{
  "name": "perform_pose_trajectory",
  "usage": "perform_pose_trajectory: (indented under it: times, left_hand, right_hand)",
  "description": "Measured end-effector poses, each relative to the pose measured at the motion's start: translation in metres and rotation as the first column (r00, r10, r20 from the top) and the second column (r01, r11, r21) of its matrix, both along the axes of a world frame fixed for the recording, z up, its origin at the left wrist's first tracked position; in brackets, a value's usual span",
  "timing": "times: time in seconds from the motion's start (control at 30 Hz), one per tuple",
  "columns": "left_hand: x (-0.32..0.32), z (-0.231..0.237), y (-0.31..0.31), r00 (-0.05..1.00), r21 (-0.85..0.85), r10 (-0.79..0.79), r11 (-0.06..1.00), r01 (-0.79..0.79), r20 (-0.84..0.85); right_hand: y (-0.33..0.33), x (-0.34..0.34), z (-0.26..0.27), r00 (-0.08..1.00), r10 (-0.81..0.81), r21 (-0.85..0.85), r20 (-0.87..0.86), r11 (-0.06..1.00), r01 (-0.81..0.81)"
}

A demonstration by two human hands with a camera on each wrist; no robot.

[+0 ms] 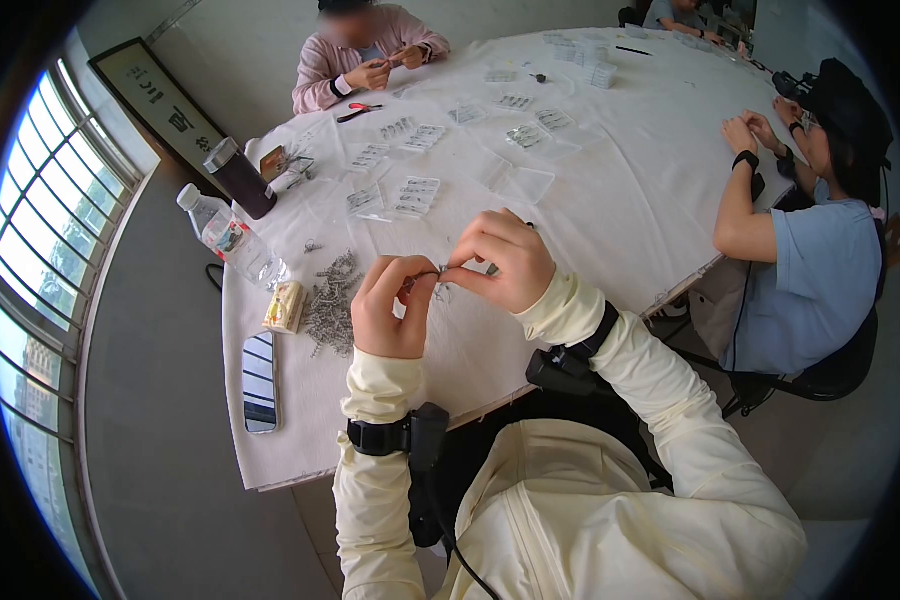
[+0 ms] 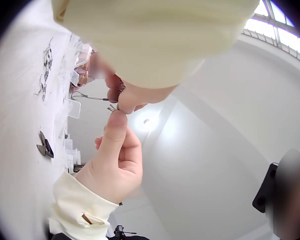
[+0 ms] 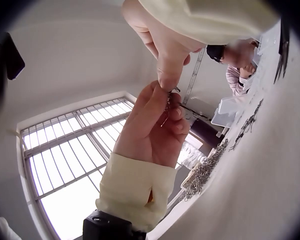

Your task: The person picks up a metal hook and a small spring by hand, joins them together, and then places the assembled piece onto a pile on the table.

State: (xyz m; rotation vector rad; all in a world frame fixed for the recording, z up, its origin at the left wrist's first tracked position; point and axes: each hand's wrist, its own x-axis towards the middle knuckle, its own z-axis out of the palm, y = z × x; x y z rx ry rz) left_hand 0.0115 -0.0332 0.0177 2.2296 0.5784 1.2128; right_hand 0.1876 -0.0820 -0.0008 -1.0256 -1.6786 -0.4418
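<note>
My left hand point(image 1: 395, 305) and right hand point(image 1: 505, 260) meet fingertip to fingertip above the table, pinching a small metal wire piece point(image 1: 442, 271) between them. In the left wrist view, its short split ends point(image 2: 112, 107) stick out at the thumb tips, and a thin dark wire point(image 2: 87, 96) runs from the left fingers. Seen from the right wrist, a twisted, chain-like length point(image 3: 168, 104) hangs in the left hand's curled fingers; its exact kind I cannot tell. Left of the hands lies a pile of small twisted wire pieces point(image 1: 335, 305).
A phone point(image 1: 261, 382), a yellow pack point(image 1: 285, 307), a water bottle point(image 1: 232, 238) and a dark flask point(image 1: 240, 178) line the left edge. Clear plastic boxes point(image 1: 415, 195) of small parts and red-handled pliers point(image 1: 360, 112) lie farther back. Other people point(image 1: 800, 220) sit around the white-covered table point(image 1: 610, 200).
</note>
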Motion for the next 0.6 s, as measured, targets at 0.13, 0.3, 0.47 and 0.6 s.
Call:
perform_pose_trajectory:
  times: [0.13, 0.3, 0.47, 0.6]
  left_hand:
    - [-0.001, -0.013, 0.011, 0.995, -0.143, -0.086, 0.985, 0.094, 0.059]
    - [-0.005, -0.015, 0.012, 0.942, -0.511, -0.235, 0.795, 0.327, 0.238]
    - [-0.006, -0.019, 0.017, 0.892, -0.612, -0.266, 0.654, 0.445, 0.365]
    - [-0.007, -0.021, 0.019, 0.844, -0.637, -0.278, 0.560, 0.531, 0.459]
  right_hand:
    - [0.001, 0.000, -0.002, 0.980, 0.096, -0.188, -0.174, 0.974, -0.129]
    - [0.000, -0.001, 0.000, 0.920, 0.158, -0.315, -0.359, 0.907, -0.279]
    - [0.003, 0.001, -0.003, 0.723, 0.235, -0.316, -0.650, 0.781, -0.538]
    - [0.003, 0.003, -0.003, 0.772, 0.271, -0.341, -0.574, 0.778, -0.527]
